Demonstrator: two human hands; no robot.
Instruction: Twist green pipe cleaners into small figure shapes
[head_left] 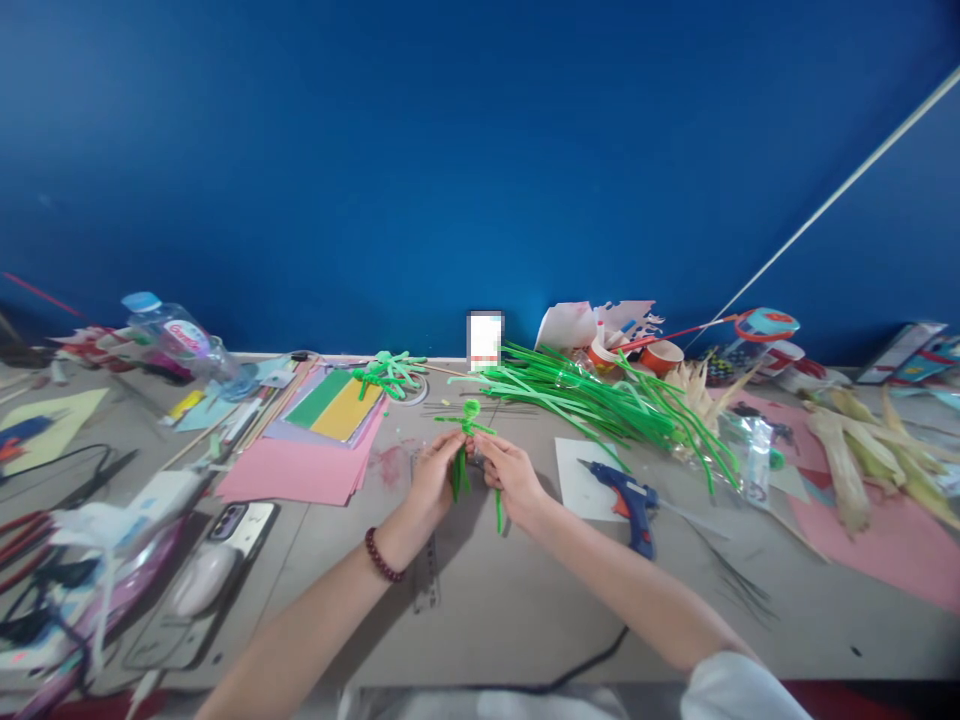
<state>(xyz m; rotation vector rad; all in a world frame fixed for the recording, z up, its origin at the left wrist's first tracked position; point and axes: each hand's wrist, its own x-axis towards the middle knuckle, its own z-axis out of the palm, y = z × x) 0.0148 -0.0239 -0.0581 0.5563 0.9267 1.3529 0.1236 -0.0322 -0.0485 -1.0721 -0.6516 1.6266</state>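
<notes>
Left of the left hand [435, 472]: pink paper [281, 475], with a yellow sheet [346, 408] and a green sheet [318, 398] lying side by side above it. Farther left and beyond that hand: one clear plastic bottle [180, 338], blue-capped, tilted. Nearer the wearer, left of the same hand: a phone [256, 524], a pale rounded object [202, 580] adjacent. Right of the right hand [514, 478]: one blue glue gun [639, 510], nozzle over white paper [571, 478]. Far right of that hand: pale husks [847, 460] on pink sheeting. Beyond both hands: a blue wall [465, 180].
</notes>
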